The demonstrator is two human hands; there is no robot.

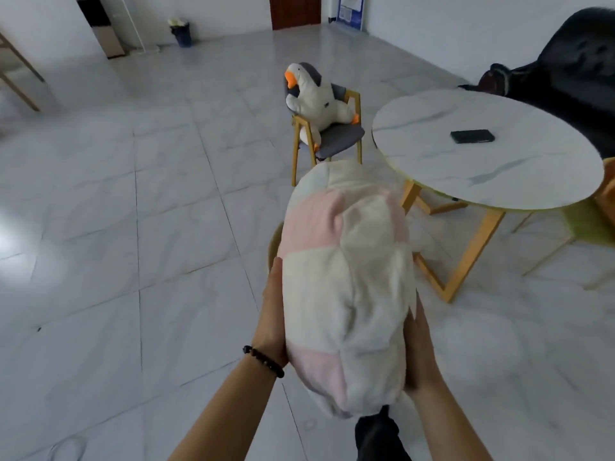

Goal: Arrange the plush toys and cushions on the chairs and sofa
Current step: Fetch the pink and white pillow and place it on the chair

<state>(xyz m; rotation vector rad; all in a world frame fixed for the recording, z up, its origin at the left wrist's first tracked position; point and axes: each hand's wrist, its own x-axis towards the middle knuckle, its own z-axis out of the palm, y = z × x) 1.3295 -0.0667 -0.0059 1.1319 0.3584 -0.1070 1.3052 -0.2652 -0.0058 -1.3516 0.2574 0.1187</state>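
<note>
A large pink-and-cream checked cushion (346, 281) is held between both palms in front of me. My left hand (273, 311) presses its left side; my right hand (420, 354) presses its right side, partly hidden behind the plush. Under the cushion a curved wooden chair back (273, 242) peeks out; the remainder of that chair is hidden. Farther off, a white goose plush (316, 101) with an orange beak sits on a grey-seated wooden chair (336, 139). A dark sofa (579, 74) stands at the upper right.
A round marble-top table (499, 174) on wooden legs stands to the right, with a black phone (472, 136) on it. A yellow-green chair (589, 224) is partly tucked under its right side. A bin (181, 33) stands by the far wall. Open tiled floor lies to the left.
</note>
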